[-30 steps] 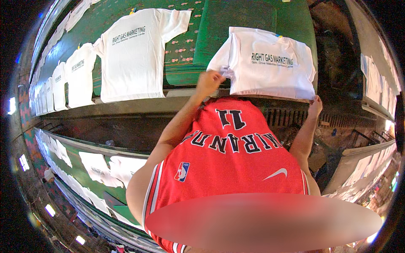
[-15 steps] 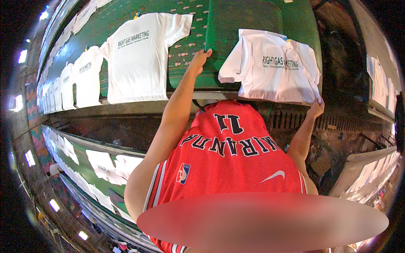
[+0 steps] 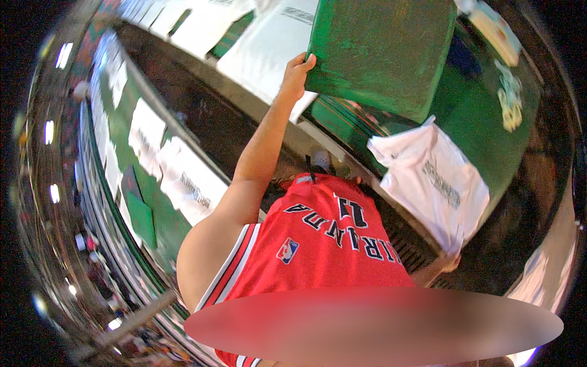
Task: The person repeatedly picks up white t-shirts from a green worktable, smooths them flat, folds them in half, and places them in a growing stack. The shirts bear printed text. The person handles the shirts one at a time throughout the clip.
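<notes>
Item: green board (image 3: 382, 52), flat and rectangular, tilted up off the green table (image 3: 489, 134).

My left hand (image 3: 296, 73): closed on the board's lower left corner, thumb on its face, arm stretched out full.

My right hand (image 3: 449, 263): below the board, at the table's near edge, touching the hem of a white printed T-shirt (image 3: 434, 183); how far it is open I cannot tell.

More white shirts (image 3: 269, 43) lie left of the board.
</notes>
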A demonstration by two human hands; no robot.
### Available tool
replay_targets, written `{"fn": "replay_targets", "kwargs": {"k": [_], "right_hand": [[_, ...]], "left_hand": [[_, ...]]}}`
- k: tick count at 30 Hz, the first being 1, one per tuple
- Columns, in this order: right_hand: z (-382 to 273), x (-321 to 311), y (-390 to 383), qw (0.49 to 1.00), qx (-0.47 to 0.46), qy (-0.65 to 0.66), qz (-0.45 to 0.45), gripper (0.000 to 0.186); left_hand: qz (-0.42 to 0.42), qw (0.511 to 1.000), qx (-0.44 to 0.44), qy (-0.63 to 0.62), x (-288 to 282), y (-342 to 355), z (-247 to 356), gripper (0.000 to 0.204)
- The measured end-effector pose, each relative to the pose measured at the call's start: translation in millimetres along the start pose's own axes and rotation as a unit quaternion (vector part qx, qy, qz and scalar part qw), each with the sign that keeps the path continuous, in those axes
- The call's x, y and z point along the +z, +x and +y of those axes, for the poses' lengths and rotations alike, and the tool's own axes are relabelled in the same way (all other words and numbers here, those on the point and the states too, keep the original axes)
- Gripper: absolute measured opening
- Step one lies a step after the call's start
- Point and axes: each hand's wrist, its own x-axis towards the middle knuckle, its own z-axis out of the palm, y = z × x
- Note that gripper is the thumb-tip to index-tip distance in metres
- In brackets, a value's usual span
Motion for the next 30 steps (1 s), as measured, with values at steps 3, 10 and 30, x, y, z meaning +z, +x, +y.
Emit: {"fn": "replay_targets", "kwargs": {"k": [3, 10, 30], "right_hand": [[-16, 29, 2, 0.961, -0.173, -0.161, 0.146, 0.052], [-129, 204, -168, 0.880, -0.447, -0.154, 0.055, 0.054], [-225, 352, -745, 0.538, -0.057, 0.003, -0.841, 0.073]], "left_hand": [[0.050, 0.996, 0.050, -0.051, -43, -26, 21, 0.043], [0.124, 0.970, 0.075, -0.195, -157, -123, 23, 0.035], [0.339, 0.904, 0.150, -0.215, -400, -382, -6, 0.042]]}}
